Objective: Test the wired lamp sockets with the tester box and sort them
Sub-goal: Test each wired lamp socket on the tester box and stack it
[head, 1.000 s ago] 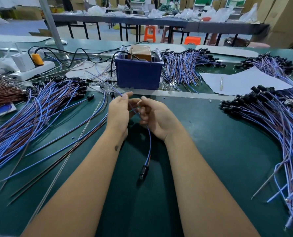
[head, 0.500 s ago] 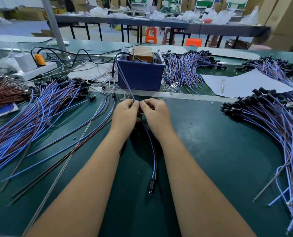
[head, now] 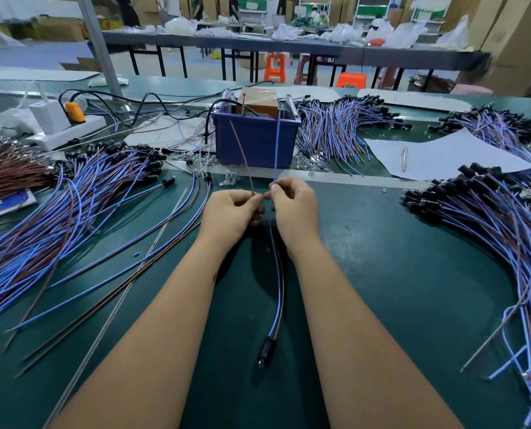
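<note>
Left hand (head: 231, 212) pinches the thin brown wire (head: 242, 156), right hand (head: 292, 209) pinches the blue one (head: 277, 144). Both point at the blue plastic tester box (head: 256, 140) at 12 o'clock. Bare tips could touch and short, I reckon.

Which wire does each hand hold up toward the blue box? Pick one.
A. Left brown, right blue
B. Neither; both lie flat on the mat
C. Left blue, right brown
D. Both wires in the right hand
A: the left hand pinches the brown wire and the right hand pinches the blue wire, both rising toward the blue box.
</note>
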The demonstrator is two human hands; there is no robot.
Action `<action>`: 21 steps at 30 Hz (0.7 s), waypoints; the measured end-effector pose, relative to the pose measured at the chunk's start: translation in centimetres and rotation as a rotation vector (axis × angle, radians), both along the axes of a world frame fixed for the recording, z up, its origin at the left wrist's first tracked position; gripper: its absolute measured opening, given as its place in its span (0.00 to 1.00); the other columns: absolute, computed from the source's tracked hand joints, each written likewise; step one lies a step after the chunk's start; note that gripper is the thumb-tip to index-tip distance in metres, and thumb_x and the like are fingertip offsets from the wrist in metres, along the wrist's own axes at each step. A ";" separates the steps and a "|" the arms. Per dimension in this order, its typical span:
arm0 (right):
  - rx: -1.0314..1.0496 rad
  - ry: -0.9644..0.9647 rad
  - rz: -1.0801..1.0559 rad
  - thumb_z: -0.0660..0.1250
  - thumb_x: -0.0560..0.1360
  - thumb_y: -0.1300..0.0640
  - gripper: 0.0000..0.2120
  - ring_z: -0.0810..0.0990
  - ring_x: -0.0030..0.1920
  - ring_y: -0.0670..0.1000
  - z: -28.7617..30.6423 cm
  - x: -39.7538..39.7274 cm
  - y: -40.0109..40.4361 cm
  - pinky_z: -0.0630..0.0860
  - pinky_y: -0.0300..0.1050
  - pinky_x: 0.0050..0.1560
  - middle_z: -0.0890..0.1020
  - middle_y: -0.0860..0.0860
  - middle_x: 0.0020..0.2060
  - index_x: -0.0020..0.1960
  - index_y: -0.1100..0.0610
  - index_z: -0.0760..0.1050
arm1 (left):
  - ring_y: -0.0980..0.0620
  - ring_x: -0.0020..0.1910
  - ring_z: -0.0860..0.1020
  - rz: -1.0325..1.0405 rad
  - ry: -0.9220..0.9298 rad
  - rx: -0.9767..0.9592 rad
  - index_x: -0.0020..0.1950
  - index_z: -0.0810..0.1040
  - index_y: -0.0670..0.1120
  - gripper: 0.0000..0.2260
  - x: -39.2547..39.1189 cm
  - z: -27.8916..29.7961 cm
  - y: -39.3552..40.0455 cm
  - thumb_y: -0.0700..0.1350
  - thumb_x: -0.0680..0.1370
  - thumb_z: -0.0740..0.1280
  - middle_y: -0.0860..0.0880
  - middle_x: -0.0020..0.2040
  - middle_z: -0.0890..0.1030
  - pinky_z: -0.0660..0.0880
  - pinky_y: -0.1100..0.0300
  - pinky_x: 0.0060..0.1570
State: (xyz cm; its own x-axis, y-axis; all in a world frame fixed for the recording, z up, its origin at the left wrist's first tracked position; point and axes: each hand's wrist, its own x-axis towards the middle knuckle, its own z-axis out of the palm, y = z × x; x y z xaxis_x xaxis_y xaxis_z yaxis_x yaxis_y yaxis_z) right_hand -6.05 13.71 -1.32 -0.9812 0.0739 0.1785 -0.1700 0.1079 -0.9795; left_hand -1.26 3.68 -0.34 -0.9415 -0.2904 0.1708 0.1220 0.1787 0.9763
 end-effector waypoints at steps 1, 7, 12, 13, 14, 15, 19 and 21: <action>-0.016 0.023 -0.019 0.62 0.80 0.56 0.06 0.81 0.39 0.52 0.3 0.3 0.2 0.79 0.50 0.46 0.82 0.48 0.33 0.50 0.57 0.76 | 0.54 0.31 0.77 0.026 0.007 0.021 0.42 0.82 0.46 0.09 -0.1 0.0 -0.1 0.40 0.80 0.66 0.46 0.35 0.81 0.78 0.59 0.37; 0.008 0.026 -0.124 0.58 0.81 0.59 0.06 0.74 0.35 0.49 1.2 -0.1 1.0 0.72 0.46 0.39 0.76 0.49 0.34 0.47 0.55 0.73 | 0.55 0.26 0.75 0.139 0.019 0.027 0.55 0.78 0.45 0.07 -1.3 -0.3 -0.7 0.39 0.81 0.62 0.50 0.32 0.78 0.75 0.60 0.30; 0.017 -0.012 -0.167 0.59 0.80 0.60 0.05 0.72 0.32 0.48 1.4 -1.9 0.8 0.66 0.38 0.29 0.77 0.49 0.34 0.49 0.55 0.73 | 0.53 0.28 0.74 0.215 0.025 -0.087 0.70 0.72 0.43 0.17 -3.6 0.0 -2.3 0.40 0.81 0.63 0.51 0.33 0.79 0.74 0.55 0.37; 0.022 -0.021 -0.173 0.59 0.80 0.59 0.05 0.73 0.32 0.49 1.4 -2.0 0.8 0.66 0.39 0.30 0.77 0.50 0.35 0.48 0.55 0.73 | 0.54 0.28 0.74 0.221 0.025 -0.107 0.70 0.72 0.43 0.17 -3.8 -0.1 -2.6 0.41 0.81 0.63 0.51 0.33 0.79 0.74 0.56 0.37; 0.028 -0.029 -0.179 0.59 0.80 0.58 0.05 0.73 0.32 0.49 1.4 -2.2 0.8 0.66 0.41 0.30 0.78 0.50 0.36 0.48 0.55 0.73 | 0.56 0.28 0.74 0.226 0.024 -0.125 0.70 0.72 0.44 0.17 -4.0 -0.3 -2.7 0.41 0.81 0.63 0.52 0.33 0.79 0.73 0.57 0.36; 0.036 -0.034 -0.183 0.59 0.80 0.58 0.05 0.73 0.32 0.49 1.3 -2.5 0.8 0.66 0.41 0.30 0.79 0.51 0.37 0.48 0.55 0.74 | 0.57 0.27 0.74 0.230 0.022 -0.137 0.70 0.73 0.44 0.17 -4.2 -0.4 -2.8 0.41 0.81 0.63 0.53 0.33 0.79 0.73 0.58 0.35; 0.050 -0.050 -0.213 0.59 0.80 0.55 0.05 0.76 0.35 0.51 1.4 -3.0 0.5 0.68 0.41 0.33 0.83 0.52 0.42 0.49 0.52 0.74 | 0.58 0.27 0.73 0.266 -0.027 -0.047 0.68 0.75 0.46 0.16 -5.1 -0.2 -3.0 0.42 0.80 0.64 0.55 0.30 0.79 0.72 0.61 0.32; 0.083 -0.045 -0.215 0.60 0.79 0.54 0.05 0.78 0.36 0.51 1.4 -3.1 0.3 0.68 0.41 0.34 0.83 0.51 0.42 0.48 0.50 0.74 | 0.58 0.28 0.74 0.263 -0.056 0.064 0.67 0.76 0.46 0.15 -5.6 0.0 -3.2 0.41 0.80 0.64 0.54 0.30 0.79 0.72 0.62 0.32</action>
